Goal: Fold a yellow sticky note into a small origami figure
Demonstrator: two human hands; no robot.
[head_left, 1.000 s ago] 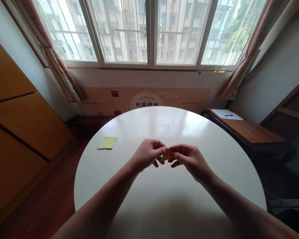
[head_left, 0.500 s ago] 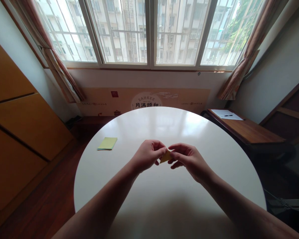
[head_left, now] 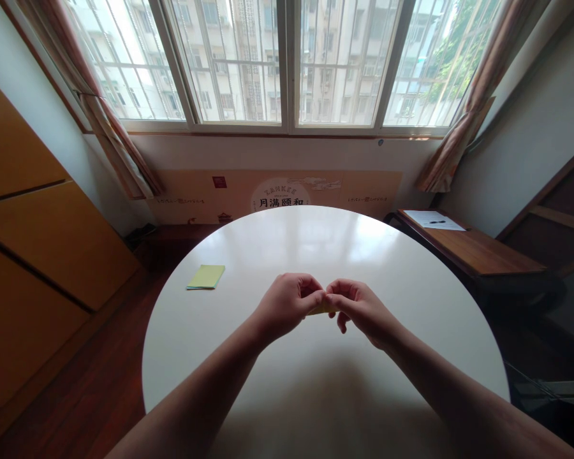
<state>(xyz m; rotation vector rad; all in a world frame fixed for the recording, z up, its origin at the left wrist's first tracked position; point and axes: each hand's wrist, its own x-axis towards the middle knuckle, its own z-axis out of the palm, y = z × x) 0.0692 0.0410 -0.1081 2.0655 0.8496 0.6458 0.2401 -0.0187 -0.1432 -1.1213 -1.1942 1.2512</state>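
Above the middle of the white round table (head_left: 363, 376), a small folded piece of yellow paper (head_left: 321, 310) is pinched between my two hands. My left hand (head_left: 291, 299) is closed on it, thumb on the near side. My right hand (head_left: 358, 307) pinches it with thumb and forefinger, and its lower fingers curl beneath. The two thumb tips nearly meet and cover most of the paper, so only its lower edge shows. A pad of yellow-green square paper sheets (head_left: 206, 276) lies on the table to the left, apart from both hands.
A wooden side table (head_left: 488, 248) at the right bears a white sheet of paper (head_left: 421, 219) with a pen (head_left: 437, 222) on it. A wooden cabinet (head_left: 33, 255) stands at the left. Beyond the round table are a printed cardboard panel (head_left: 354, 185) and a window (head_left: 287, 64).
Both thumbs have come closer together over the yellow paper. Its pointed corner showed before; now only a low strip is visible. My hands have dropped slightly.
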